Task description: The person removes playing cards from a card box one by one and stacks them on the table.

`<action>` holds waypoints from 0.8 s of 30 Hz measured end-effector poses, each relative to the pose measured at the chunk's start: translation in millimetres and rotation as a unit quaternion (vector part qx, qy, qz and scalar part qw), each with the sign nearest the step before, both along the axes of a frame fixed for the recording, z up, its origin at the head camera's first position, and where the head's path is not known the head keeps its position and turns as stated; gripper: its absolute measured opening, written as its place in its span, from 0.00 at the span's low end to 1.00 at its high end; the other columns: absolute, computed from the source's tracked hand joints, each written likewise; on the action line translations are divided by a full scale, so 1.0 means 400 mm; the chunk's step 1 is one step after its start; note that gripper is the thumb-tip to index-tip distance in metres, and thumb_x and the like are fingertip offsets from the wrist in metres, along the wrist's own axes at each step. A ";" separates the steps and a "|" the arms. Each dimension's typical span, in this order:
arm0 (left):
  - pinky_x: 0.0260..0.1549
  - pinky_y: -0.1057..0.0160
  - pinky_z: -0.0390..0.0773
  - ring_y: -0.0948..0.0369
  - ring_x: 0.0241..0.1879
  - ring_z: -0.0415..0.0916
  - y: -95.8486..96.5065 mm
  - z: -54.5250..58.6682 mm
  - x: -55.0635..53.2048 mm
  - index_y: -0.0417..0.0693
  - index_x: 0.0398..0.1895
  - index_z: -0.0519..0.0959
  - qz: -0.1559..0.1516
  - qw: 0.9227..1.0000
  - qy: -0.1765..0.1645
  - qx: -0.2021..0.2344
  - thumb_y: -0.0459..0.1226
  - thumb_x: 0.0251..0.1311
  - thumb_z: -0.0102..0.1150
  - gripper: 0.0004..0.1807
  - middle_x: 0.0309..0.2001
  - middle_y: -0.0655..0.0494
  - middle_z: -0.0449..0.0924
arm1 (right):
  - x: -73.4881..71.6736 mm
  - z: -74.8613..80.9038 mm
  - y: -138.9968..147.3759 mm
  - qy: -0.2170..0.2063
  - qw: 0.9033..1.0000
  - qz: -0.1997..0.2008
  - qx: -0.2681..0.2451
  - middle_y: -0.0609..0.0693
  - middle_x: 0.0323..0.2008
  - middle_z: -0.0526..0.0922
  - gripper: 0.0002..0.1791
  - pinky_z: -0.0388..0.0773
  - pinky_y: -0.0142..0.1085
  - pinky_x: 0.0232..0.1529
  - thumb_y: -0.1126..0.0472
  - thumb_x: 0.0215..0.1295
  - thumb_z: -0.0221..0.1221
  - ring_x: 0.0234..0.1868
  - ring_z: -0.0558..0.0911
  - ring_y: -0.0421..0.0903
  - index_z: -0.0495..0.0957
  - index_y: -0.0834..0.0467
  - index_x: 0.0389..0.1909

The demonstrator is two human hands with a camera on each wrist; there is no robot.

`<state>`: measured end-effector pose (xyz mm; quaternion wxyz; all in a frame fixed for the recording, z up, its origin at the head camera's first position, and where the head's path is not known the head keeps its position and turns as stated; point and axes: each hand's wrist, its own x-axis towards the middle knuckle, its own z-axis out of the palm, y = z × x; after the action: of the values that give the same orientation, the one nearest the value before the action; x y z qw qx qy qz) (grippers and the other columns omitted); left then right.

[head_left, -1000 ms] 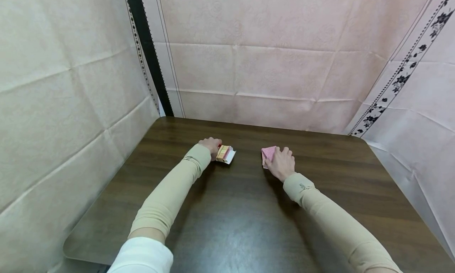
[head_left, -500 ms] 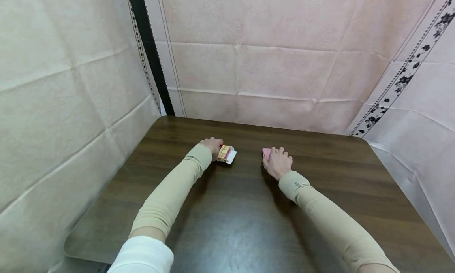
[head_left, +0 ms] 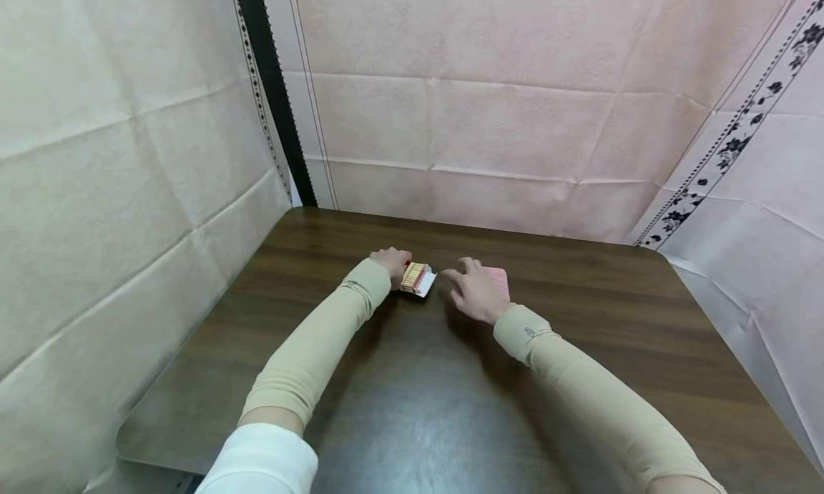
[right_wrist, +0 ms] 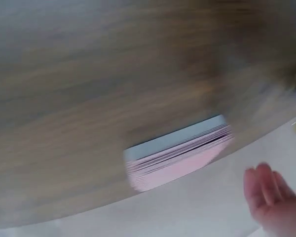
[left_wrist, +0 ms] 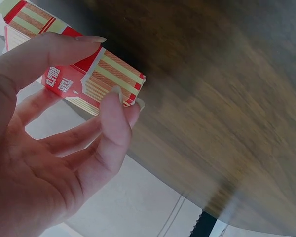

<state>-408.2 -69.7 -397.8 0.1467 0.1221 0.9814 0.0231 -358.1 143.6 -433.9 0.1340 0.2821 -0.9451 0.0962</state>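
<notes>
My left hand (head_left: 391,263) holds a striped red, yellow and white playing card box (head_left: 418,278), its white flap pointing to the right. In the left wrist view the thumb lies across one side of the box (left_wrist: 116,74) and the fingertips press its end. A squared deck of playing cards (right_wrist: 180,158) with pink backs lies on the table. My right hand (head_left: 475,292) hovers between the box and the deck, fingers loosely spread and holding nothing. From the head it partly covers the deck (head_left: 499,281); in the right wrist view the fingers are apart from it.
A dark wood-grain table (head_left: 412,379) with rounded corners lies under both hands. Pale cloth sheets (head_left: 489,122) hang behind it and along both sides. A black strip (head_left: 273,86) runs down the back left corner.
My right hand has let go of the deck and moved left toward the box. Before that, it pushed the cards from a skewed pile into a neat stack. The left hand has shifted slightly right.
</notes>
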 end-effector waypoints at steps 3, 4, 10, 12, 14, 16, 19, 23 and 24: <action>0.47 0.51 0.75 0.52 0.47 0.73 0.013 -0.003 0.005 0.53 0.54 0.72 -0.007 1.000 0.001 0.006 0.33 0.51 0.65 0.24 0.53 0.48 0.76 | 0.003 -0.002 -0.033 -0.041 0.998 0.023 0.049 0.67 0.64 0.65 0.26 0.70 0.54 0.57 0.62 0.62 0.54 0.60 0.69 0.62 0.72 0.51 0.64; 0.47 0.51 0.75 0.52 0.46 0.73 0.019 -0.002 0.008 0.53 0.53 0.72 -0.009 1.000 0.002 0.008 0.33 0.52 0.64 0.24 0.52 0.48 0.77 | 0.003 -0.004 -0.042 -0.053 0.996 0.023 0.062 0.68 0.66 0.62 0.27 0.70 0.55 0.57 0.62 0.63 0.53 0.61 0.68 0.63 0.71 0.50 0.65; 0.45 0.51 0.75 0.52 0.44 0.73 0.042 0.004 0.022 0.53 0.53 0.72 -0.026 0.999 0.017 0.013 0.33 0.54 0.63 0.22 0.51 0.49 0.77 | -0.007 -0.019 -0.080 -0.110 0.988 0.009 0.106 0.68 0.73 0.50 0.25 0.65 0.57 0.60 0.61 0.62 0.54 0.67 0.61 0.65 0.72 0.49 0.62; 0.44 0.51 0.75 0.52 0.43 0.73 0.045 0.006 0.021 0.53 0.53 0.72 -0.030 0.999 0.019 0.008 0.33 0.55 0.62 0.22 0.50 0.49 0.77 | -0.010 -0.018 -0.085 -0.115 0.987 0.008 0.111 0.68 0.73 0.49 0.24 0.64 0.57 0.61 0.61 0.61 0.55 0.68 0.61 0.65 0.73 0.49 0.60; 0.44 0.51 0.76 0.52 0.43 0.74 0.044 0.010 0.022 0.52 0.52 0.72 -0.033 0.999 0.023 0.006 0.33 0.55 0.62 0.21 0.49 0.49 0.78 | -0.011 -0.015 -0.086 -0.111 0.987 0.008 0.114 0.68 0.73 0.49 0.24 0.65 0.57 0.60 0.61 0.60 0.55 0.68 0.61 0.65 0.74 0.49 0.59; 0.42 0.52 0.76 0.53 0.42 0.73 0.041 0.009 0.016 0.52 0.51 0.72 -0.033 0.999 0.024 0.003 0.32 0.54 0.62 0.20 0.48 0.49 0.78 | -0.011 -0.012 -0.084 -0.106 0.988 0.010 0.108 0.68 0.73 0.50 0.24 0.65 0.57 0.59 0.62 0.60 0.54 0.67 0.62 0.65 0.74 0.49 0.59; 0.41 0.52 0.75 0.53 0.41 0.73 0.031 0.011 0.014 0.52 0.50 0.72 -0.031 0.999 0.019 0.003 0.32 0.53 0.63 0.20 0.47 0.49 0.77 | -0.009 -0.013 -0.078 -0.099 0.991 0.015 0.093 0.68 0.73 0.52 0.25 0.66 0.57 0.58 0.61 0.61 0.53 0.67 0.63 0.65 0.74 0.48 0.61; 0.42 0.52 0.75 0.52 0.43 0.73 0.020 0.007 0.011 0.53 0.50 0.72 -0.025 1.000 0.007 0.002 0.32 0.53 0.63 0.21 0.49 0.49 0.77 | -0.008 -0.021 -0.067 -0.094 0.993 0.026 0.071 0.68 0.71 0.57 0.27 0.68 0.58 0.59 0.61 0.61 0.52 0.66 0.64 0.64 0.72 0.48 0.64; 0.43 0.52 0.74 0.52 0.44 0.73 0.018 0.006 0.010 0.53 0.50 0.72 -0.024 1.000 0.006 0.002 0.32 0.53 0.63 0.21 0.49 0.49 0.77 | -0.008 -0.023 -0.064 -0.096 0.993 0.029 0.063 0.68 0.70 0.58 0.28 0.68 0.58 0.59 0.61 0.61 0.52 0.66 0.65 0.64 0.71 0.48 0.64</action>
<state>-404.2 -62.4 -395.5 0.1411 0.1465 0.9789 0.0210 -361.4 117.9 -443.0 0.0219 0.3069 -0.9491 0.0670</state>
